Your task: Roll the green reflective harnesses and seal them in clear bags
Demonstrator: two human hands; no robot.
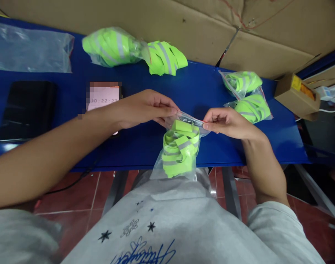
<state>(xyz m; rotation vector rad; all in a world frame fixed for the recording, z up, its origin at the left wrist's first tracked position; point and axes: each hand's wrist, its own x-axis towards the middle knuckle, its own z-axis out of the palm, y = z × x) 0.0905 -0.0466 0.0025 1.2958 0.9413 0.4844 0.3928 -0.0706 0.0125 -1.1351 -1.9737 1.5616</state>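
Note:
A clear zip bag [157,167] hangs over the table's front edge, close to my body. Inside it lies a bundled neon-yellow reflective strap [181,146] with grey stripes. My left hand [159,110] pinches the left end of the bag's top edge between thumb and fingers. At the right end of that edge, my right hand [222,123] pinches the plastic, thumb against bent forefinger. The bag's mouth is stretched between both hands; whether its seal is closed, I cannot tell.
Bagged neon straps [109,47] and a loose-looking strap bundle [167,58] lie at the back. Two more bagged bundles [252,108] sit right, near a cardboard box [296,95]. A flat plastic bag [30,47], a black case [27,110] and a phone [104,96] occupy the left.

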